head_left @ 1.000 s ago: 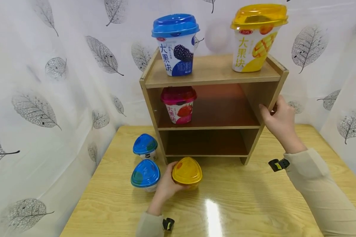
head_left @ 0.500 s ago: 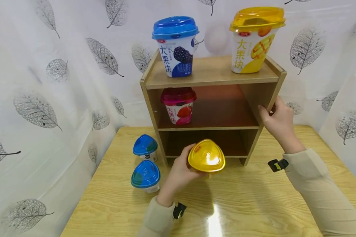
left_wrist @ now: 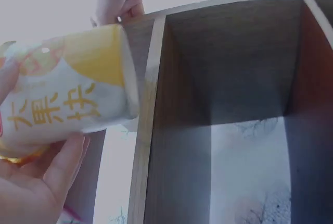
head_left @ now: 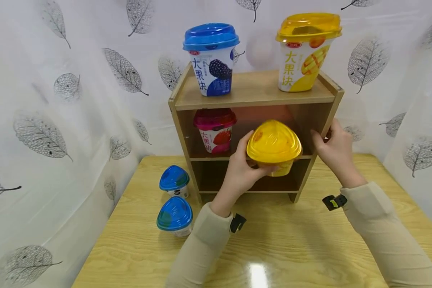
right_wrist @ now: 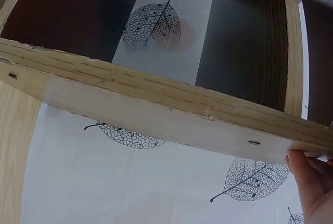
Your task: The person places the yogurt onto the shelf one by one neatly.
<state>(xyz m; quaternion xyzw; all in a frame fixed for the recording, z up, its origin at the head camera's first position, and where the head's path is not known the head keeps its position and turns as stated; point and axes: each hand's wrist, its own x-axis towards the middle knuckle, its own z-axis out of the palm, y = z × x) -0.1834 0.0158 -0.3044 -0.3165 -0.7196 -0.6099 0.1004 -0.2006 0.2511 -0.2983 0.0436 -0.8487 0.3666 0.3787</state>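
My left hand (head_left: pixel 243 170) grips a yellow-lidded yogurt cup (head_left: pixel 274 144) and holds it up in front of the wooden shelf's (head_left: pixel 255 106) middle board. In the left wrist view the cup (left_wrist: pixel 73 83) lies sideways across the picture, its white and yellow side showing, fingers around it. My right hand (head_left: pixel 335 150) grips the shelf's right side panel, thumb on the inner face. The right wrist view shows that hand's fingers (right_wrist: pixel 307 174) at the panel's edge. On the middle board, at the left, stands a pink-lidded strawberry cup (head_left: pixel 216 132).
A blue-lidded blackberry cup (head_left: pixel 212 60) and a yellow-lidded cup (head_left: pixel 304 52) stand on the shelf top. Two more blue-lidded cups, a rear one (head_left: pixel 174 180) and a front one (head_left: pixel 175 216), stand on the table (head_left: pixel 129 240) left of the shelf. A leaf-patterned curtain (head_left: pixel 83 120) hangs behind.
My left hand has lifted the yellow-lidded yogurt cup off the table and carried it up and right, to the middle board's height. The right hand has stayed on the side panel.
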